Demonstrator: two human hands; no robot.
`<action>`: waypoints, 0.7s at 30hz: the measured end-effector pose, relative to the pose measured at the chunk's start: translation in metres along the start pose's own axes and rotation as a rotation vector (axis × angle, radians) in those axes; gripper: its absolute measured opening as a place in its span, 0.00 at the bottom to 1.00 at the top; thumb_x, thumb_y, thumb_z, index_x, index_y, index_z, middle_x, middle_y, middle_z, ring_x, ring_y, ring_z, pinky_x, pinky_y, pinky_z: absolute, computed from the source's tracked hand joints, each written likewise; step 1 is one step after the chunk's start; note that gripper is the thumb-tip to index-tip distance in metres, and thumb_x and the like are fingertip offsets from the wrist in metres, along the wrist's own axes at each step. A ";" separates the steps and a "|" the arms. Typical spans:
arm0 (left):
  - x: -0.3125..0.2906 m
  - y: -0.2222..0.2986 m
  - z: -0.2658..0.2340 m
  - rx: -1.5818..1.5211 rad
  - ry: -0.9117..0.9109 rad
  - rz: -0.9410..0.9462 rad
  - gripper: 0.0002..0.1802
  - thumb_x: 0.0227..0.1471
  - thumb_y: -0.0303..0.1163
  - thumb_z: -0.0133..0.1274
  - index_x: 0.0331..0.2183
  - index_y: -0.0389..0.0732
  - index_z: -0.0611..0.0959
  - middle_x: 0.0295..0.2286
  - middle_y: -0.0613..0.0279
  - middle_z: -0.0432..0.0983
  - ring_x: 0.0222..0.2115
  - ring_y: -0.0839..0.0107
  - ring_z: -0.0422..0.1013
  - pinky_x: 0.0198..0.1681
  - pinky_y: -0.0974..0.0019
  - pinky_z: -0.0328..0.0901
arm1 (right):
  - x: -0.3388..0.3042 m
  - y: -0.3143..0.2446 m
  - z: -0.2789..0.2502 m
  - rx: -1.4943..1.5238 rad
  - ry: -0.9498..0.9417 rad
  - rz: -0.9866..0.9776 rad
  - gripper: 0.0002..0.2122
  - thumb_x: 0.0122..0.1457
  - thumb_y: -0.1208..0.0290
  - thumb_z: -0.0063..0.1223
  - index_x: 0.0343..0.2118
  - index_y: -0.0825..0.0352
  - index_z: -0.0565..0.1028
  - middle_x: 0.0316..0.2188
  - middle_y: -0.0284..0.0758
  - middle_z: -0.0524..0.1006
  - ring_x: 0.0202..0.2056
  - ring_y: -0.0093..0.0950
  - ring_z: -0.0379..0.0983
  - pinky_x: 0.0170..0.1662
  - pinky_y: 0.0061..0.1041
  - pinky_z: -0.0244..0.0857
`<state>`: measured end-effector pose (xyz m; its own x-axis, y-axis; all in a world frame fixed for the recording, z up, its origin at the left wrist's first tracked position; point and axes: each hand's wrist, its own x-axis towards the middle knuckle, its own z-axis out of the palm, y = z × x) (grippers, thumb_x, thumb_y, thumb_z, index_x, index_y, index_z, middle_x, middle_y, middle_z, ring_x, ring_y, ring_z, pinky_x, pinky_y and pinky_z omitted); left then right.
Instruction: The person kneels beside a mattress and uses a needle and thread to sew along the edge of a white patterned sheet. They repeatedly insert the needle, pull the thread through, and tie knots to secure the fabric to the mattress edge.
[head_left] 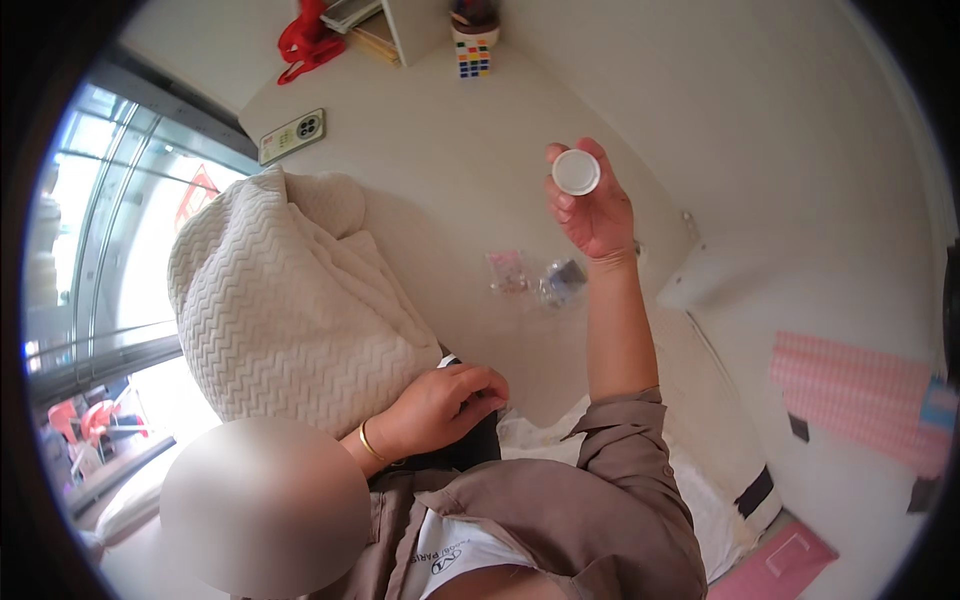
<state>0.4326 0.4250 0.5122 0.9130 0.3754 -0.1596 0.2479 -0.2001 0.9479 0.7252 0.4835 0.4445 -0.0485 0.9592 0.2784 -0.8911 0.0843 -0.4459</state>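
Note:
My right hand [592, 205] is raised over the pale table [450, 170], with a small round white cap [576, 172] held at its fingertips. My left hand [445, 405], a gold bangle on its wrist, is curled low by my chest. Its fingers close on a dark object [470, 445] that is mostly hidden under the hand. A cream quilted cushion [280, 310] lies against that hand on its left. Two small clear plastic bags [507, 270] [562, 281] rest on the table below the raised hand.
A phone [292, 136] lies at the table's far left, with a colour-tile puzzle cube [473, 58] and a red item [305, 42] at the back. A window [110, 220] fills the left. To the right lie white bedding [720, 300] and a pink patterned sheet [860, 395].

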 end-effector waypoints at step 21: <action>-0.253 -0.060 0.092 -0.201 -1.115 -0.087 0.05 0.54 0.25 0.53 0.35 0.37 0.77 0.29 0.63 0.76 0.33 0.74 0.74 0.39 0.70 0.67 | -0.526 0.366 0.288 -0.170 1.605 -1.002 0.07 0.57 0.72 0.48 0.38 0.66 0.72 0.37 0.34 0.69 0.34 0.28 0.67 0.36 0.25 0.62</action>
<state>0.2168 0.2589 0.4702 0.6994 -0.6540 -0.2885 0.3601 -0.0263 0.9326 0.2947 -0.0676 0.3797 0.8816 -0.1512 -0.4472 -0.2692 0.6171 -0.7394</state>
